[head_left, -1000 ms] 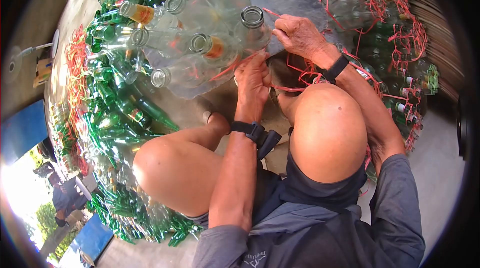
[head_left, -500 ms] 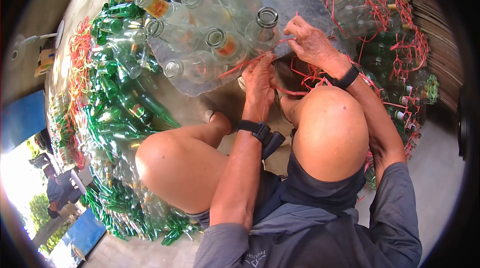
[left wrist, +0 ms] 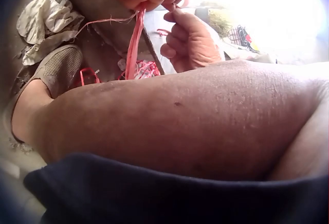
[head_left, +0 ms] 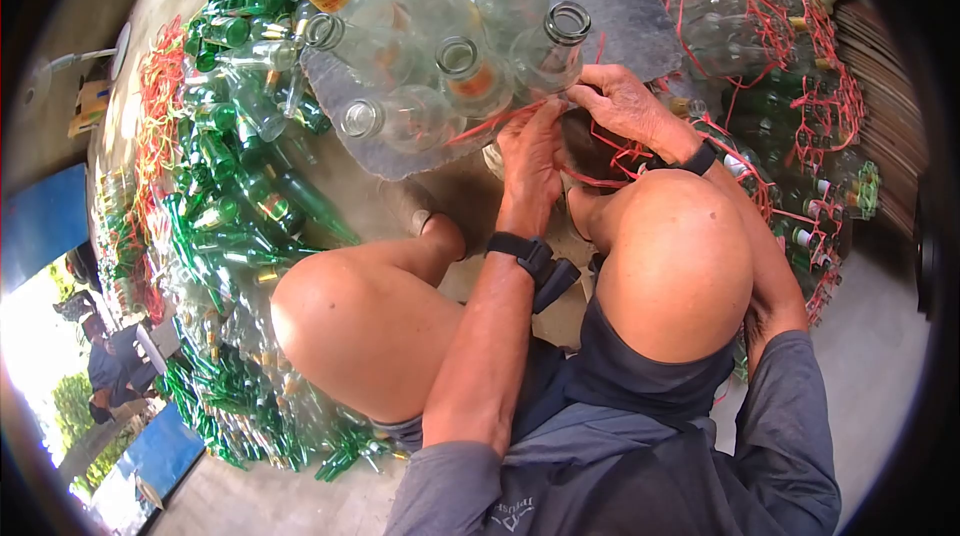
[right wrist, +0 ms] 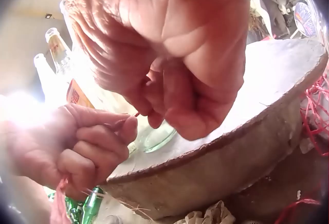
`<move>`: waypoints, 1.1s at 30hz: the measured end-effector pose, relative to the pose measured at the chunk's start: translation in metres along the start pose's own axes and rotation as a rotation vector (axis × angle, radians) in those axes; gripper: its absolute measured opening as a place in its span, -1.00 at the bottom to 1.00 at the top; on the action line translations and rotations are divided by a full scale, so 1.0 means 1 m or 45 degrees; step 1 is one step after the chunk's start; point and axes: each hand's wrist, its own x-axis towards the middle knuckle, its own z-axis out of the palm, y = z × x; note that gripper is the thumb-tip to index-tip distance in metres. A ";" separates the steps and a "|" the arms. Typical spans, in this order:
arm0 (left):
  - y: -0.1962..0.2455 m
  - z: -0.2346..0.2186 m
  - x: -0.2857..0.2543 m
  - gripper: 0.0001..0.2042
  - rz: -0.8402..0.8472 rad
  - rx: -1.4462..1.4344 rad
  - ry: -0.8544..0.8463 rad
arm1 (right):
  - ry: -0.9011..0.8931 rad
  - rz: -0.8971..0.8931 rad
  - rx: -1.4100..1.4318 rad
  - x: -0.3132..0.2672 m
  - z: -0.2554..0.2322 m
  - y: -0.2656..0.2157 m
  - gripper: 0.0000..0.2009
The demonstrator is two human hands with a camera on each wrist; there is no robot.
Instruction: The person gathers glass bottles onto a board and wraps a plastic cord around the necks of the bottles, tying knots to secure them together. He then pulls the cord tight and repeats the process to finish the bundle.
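Note:
Several clear glass bottles (head_left: 410,116) stand bunched on a grey round-edged slab (head_left: 625,11), with red plastic string (head_left: 497,123) running round their near side. At the bunch's near edge, my left hand (head_left: 533,156) pinches the string between thumb and forefinger. A length of red string (left wrist: 134,44) hangs from its curled fingers in the left wrist view. Close beside it, my right hand (head_left: 628,108) has its fingers curled, gripping the string by the nearest bottle. Both sets of fingertips almost meet in the right wrist view, where a tiny bit of red shows between them.
Green bottles (head_left: 235,206) lie heaped on the left. To the right are more bottles (head_left: 715,26) bound with red string. A pile of loose red string (head_left: 160,136) lies at far left. My bent knees (head_left: 670,246) flank the slab's near side.
My right hand, earlier raised with a string end, has come down close to my left hand at the bottles. The left hand keeps its pinch. The head view has shifted slightly.

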 end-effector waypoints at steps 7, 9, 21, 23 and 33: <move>0.001 0.002 0.001 -0.92 -0.008 -0.061 0.079 | 0.203 -0.080 -0.170 0.006 0.005 0.000 -0.84; 0.004 0.004 0.001 -0.92 0.008 -0.057 0.082 | 0.197 -0.066 -0.178 0.007 0.003 -0.009 -0.84; 0.003 0.006 -0.003 -0.86 0.059 -0.052 0.123 | 0.219 0.034 -0.178 0.006 0.007 -0.005 -0.81; 0.003 0.006 -0.001 -0.87 0.054 -0.039 0.114 | 0.210 0.051 -0.117 0.006 0.008 -0.003 -0.81; 0.006 0.011 -0.011 -0.93 0.096 -0.054 0.132 | 0.238 -0.027 -0.145 0.008 0.004 -0.008 -0.81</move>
